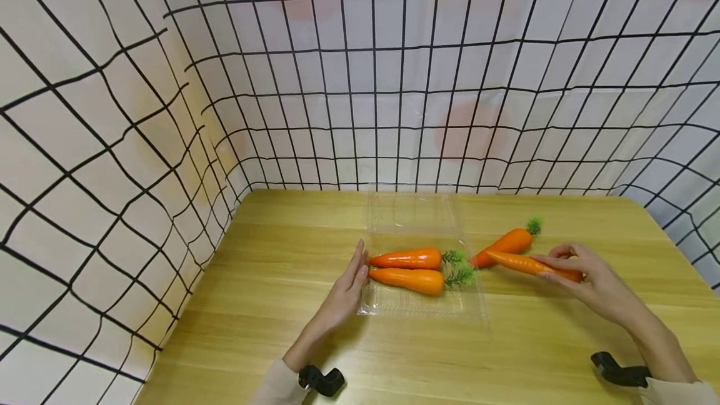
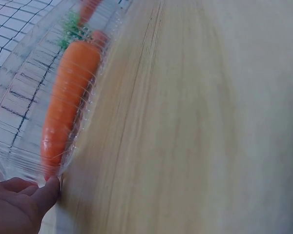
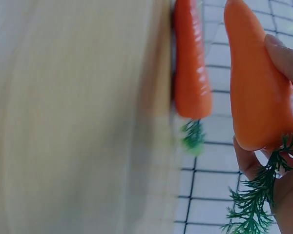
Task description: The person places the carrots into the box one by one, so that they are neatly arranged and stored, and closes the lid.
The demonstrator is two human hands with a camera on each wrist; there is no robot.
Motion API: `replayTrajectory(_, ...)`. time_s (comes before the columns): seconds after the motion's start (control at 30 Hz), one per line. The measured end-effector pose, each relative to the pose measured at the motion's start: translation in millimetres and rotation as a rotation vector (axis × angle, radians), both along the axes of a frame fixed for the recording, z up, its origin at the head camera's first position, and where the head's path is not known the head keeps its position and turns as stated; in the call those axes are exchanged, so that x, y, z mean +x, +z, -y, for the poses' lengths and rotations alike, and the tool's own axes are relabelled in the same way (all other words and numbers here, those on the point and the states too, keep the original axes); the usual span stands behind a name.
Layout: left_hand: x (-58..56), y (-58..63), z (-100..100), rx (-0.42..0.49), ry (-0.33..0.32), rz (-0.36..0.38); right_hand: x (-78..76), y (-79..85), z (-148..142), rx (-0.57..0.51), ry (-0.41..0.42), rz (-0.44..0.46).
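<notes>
Two orange carrots with green tops, a front carrot and a back carrot, lie side by side in an opened clear plastic box. My left hand rests against the box's left end, its fingers extended along the wall and the thumb at the rim, close to the carrot tips. To the right of the box, my right hand holds another carrot between thumb and fingers, tip pointing left. In the right wrist view its green top hangs by the palm. A further carrot lies behind the held one.
The box's clear lid is folded back toward the rear of the wooden table. White cloth walls with a black grid enclose the back and sides.
</notes>
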State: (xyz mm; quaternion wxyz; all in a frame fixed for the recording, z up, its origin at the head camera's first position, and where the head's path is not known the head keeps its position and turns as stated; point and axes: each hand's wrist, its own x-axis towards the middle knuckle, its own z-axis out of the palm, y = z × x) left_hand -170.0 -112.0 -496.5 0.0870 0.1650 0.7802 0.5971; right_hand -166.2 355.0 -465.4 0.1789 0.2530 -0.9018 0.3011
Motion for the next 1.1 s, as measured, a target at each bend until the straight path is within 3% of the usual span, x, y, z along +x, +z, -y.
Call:
replayTrajectory(0.33, 0.0, -1.6, 0.2, -0.004, 0.004, -0.003, 8.4, 27.4, 37.3, 0.002, 0.088, -0.031)
replayTrajectory(0.87, -0.6, -0.2, 0.3, 0.006, 0.014, 0.003, 5.8, 33.8, 91.5, 0.033, 0.192, -0.025)
replayTrajectory(1.1, -0.8, -2.6, 0.6, -0.007, 0.011, -0.012, 6.6, 31.6, 115.3, 0.047, 0.209, 0.033)
